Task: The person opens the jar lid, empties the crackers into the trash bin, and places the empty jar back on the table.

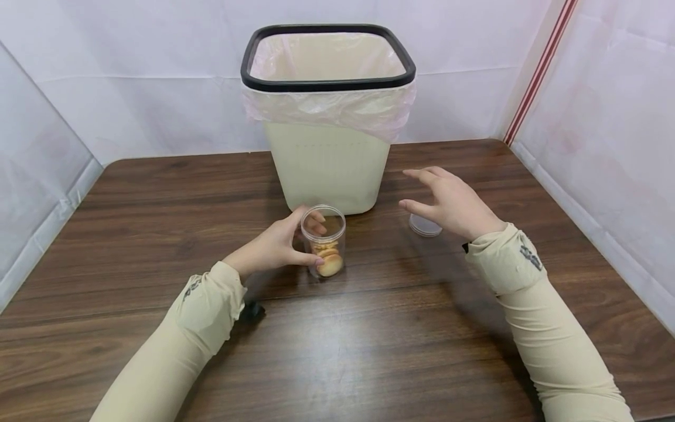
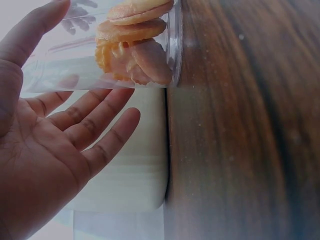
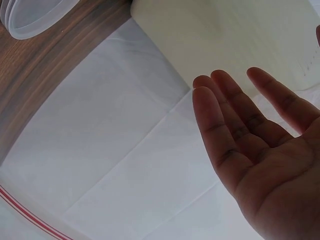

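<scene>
A clear plastic jar [image 1: 340,234] stands upright on the table with its mouth uncovered. Several round golden biscuits [image 2: 132,45] lie stacked in its lower part. My left hand [image 1: 279,243] holds the jar from the left, thumb across the near side and fingers round the far side. To the right, a clear round lid [image 1: 426,226] lies on the tabletop. My right hand [image 1: 456,202] hovers over the lid, partly hiding it, with its fingers extended and nothing in them. In the right wrist view its fingers [image 3: 212,117] are slightly bent.
Behind the jar stands a tall cream bin [image 1: 329,158] with a black rim [image 1: 327,86] and a pale pink liner bag [image 1: 369,108]. The brown wooden table [image 1: 132,234] is bordered by white sheeting [image 1: 158,111] at the back and sides.
</scene>
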Demonstrator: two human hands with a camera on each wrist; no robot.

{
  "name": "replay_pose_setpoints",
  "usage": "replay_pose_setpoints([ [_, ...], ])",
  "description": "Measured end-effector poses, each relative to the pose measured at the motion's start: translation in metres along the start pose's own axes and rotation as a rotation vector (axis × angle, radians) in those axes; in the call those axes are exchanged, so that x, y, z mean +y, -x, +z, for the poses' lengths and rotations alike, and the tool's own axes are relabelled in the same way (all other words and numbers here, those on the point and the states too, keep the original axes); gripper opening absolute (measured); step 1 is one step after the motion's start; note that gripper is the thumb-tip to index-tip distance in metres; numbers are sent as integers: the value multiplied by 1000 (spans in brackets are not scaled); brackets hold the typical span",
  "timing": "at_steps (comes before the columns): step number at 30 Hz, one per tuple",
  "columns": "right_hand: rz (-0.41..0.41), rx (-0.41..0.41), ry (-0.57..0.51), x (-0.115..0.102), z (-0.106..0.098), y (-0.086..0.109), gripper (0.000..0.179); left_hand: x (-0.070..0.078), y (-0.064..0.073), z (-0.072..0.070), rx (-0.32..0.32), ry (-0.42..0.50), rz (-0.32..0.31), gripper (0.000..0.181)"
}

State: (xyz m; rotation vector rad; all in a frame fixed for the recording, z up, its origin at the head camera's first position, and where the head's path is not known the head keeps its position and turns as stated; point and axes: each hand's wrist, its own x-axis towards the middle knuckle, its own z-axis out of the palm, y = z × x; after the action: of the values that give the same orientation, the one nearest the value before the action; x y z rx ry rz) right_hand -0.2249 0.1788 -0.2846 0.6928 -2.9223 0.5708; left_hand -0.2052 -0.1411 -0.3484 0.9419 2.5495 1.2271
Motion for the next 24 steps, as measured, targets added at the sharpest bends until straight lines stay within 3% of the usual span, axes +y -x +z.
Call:
replay_pose_setpoints([
  [12, -11, 25, -3, -1, -2, -2, 58, -1, 1, 0, -4, 14, -29, 65],
  [24, -10, 51, -16, 0, -6, -3, 55, -1, 3, 1, -2, 10, -10, 67],
])
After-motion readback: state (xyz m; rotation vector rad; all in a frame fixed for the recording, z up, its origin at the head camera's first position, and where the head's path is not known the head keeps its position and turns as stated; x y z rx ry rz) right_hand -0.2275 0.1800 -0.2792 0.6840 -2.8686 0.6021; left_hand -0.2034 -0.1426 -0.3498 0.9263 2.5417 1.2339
